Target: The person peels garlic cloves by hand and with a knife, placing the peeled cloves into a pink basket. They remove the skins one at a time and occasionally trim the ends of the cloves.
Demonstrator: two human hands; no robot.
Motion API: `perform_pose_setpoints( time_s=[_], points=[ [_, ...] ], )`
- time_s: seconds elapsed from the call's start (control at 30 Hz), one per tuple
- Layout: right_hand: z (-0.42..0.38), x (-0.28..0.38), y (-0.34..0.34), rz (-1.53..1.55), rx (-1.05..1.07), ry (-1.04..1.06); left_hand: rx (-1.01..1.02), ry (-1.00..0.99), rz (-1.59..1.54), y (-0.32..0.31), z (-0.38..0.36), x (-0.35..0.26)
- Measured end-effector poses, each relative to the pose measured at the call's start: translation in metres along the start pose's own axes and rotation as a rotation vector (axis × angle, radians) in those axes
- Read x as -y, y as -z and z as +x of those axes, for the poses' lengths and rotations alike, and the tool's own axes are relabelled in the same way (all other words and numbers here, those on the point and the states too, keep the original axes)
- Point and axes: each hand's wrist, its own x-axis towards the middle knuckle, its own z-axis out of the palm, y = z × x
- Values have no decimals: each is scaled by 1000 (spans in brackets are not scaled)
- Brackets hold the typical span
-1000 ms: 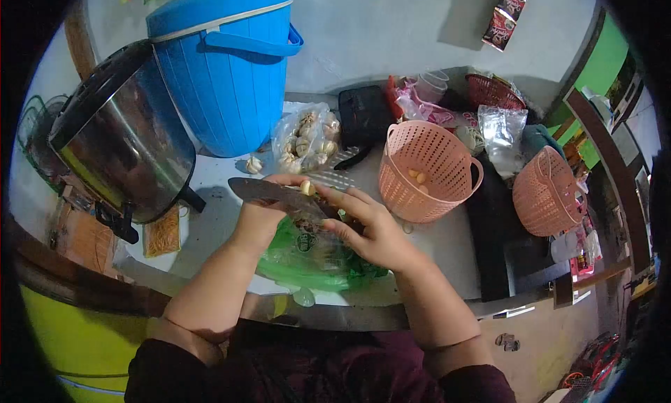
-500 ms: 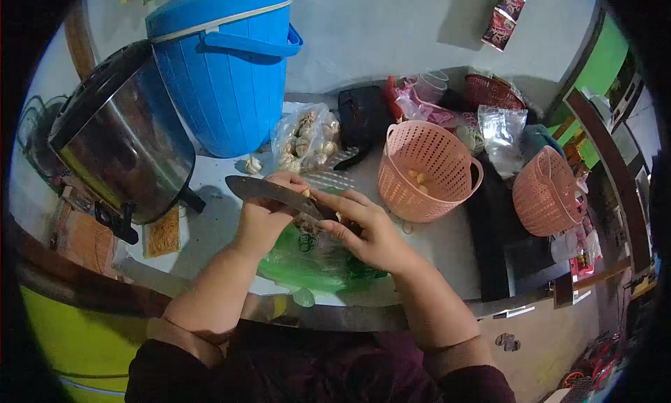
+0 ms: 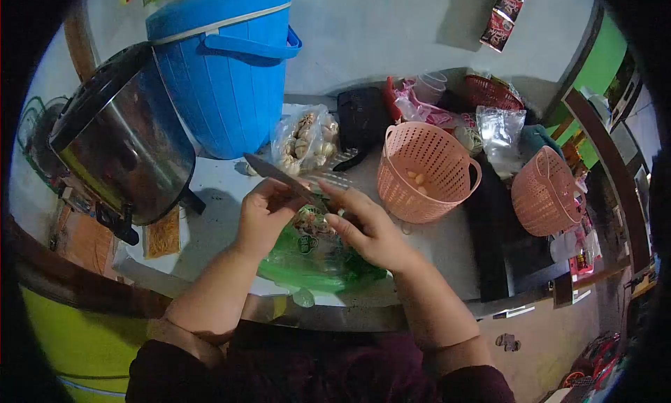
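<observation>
Head view: we have both hands raised over the middle of the bench (image 3: 447, 253), close together. Our right hand (image 3: 367, 228) has its grip clamped around the handle end of a knife (image 3: 275, 172), whose dark blade slants up and to the left, passing by the fingers of our left hand (image 3: 262, 218). On that left side, thumb and fingers are drawn close beside the blade, but we cannot tell whether the grip pinches anything. Directly beneath our hands a green plastic bag (image 3: 279, 264) lies spread out, with scraps of peel (image 3: 314, 225) on it. Beyond our hands stands a clear bag of garlic bulbs (image 3: 305, 143), in front of a tall blue bucket (image 3: 234, 88) and just beside a black pouch (image 3: 360, 116). To our right we see a pink basket (image 3: 425, 143) with a few pale cloves (image 3: 418, 178) at its bottom; a second pink basket (image 3: 542, 193) stands farther right. On our left are a large steel pot (image 3: 140, 137) and, near it, a flat yellowish packet (image 3: 163, 235).
</observation>
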Motion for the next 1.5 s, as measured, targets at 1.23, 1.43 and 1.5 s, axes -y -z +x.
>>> perform_pose_setpoints(
  time_s=[1.23, 1.43, 1.5],
  points=[
    [-38, 23, 81, 479, -627, -375, 327, -213, 769, -41, 24, -57],
    [-41, 23, 77, 499, -518, -322, 350, -242, 890, -45, 27, -52],
    [-36, 23, 72, 400, -430, -307, 299, -186, 893, -35, 26, -48]
  ],
)
